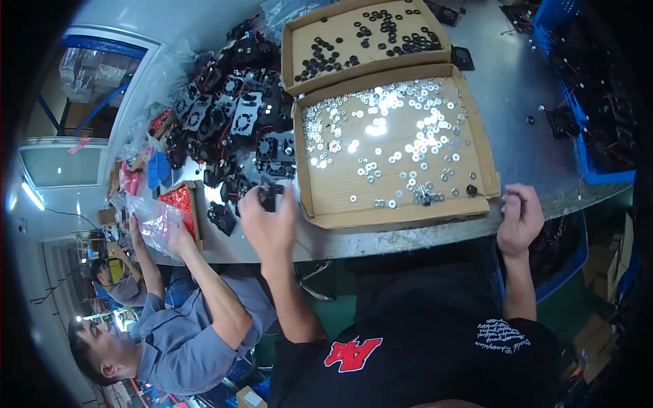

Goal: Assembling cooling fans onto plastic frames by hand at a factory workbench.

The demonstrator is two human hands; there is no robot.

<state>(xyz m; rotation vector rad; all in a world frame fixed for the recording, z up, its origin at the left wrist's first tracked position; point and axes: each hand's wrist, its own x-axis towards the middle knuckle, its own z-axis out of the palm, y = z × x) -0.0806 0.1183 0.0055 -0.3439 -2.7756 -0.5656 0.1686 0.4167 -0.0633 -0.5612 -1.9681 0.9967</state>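
My left hand [269,224] is closed around a small black part [271,196], whose kind is partly hidden by the fingers, just left of the near cardboard tray. My right hand [520,221] is held off the tray's right corner, fingers curled in a pinch; what they hold, if anything, is too small to make out. Many silver washers [425,139] lie scattered in the near tray [401,219]. A small black piece [471,190] rests near its front right corner. Black rings [326,64] fill parts of the far tray [364,78].
Black fan assemblies with metal plates [246,114] are heaped on the left. At the right stands a blue crate [609,178] of black fans. On my left, a co-worker in a grey shirt [194,350] handles a clear plastic bag [155,221] beside a box of red pieces [179,204].
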